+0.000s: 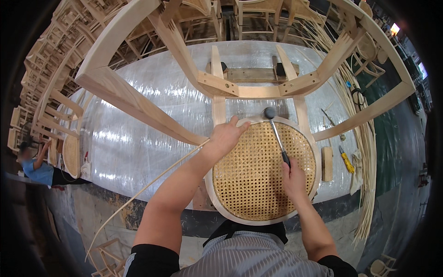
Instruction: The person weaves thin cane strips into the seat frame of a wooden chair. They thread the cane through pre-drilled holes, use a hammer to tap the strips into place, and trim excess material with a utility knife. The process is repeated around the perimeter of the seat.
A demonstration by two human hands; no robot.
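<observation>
A wooden chair frame (257, 93) lies before me with its round back panel of woven cane (258, 184) nearest my body, set in a pale wooden rim. My left hand (227, 137) rests on the far left of that rim, fingers closed on a thin rattan strip (157, 177). The strip's loose length trails down to the lower left; its end at my fingertips is hard to make out. My right hand (294, 179) grips the dark handle of a mallet (276, 131). Its rounded black head sits over the far edge of the rim, right of my left fingers.
Plastic film covers the worktable (138, 138). At right lie a small wood block (327, 164), a yellow-handled cutter (346, 160) and a long bundle of rattan strips (368, 184). Many chair frames (60, 51) stand behind and left. A person in blue (39, 170) works at far left.
</observation>
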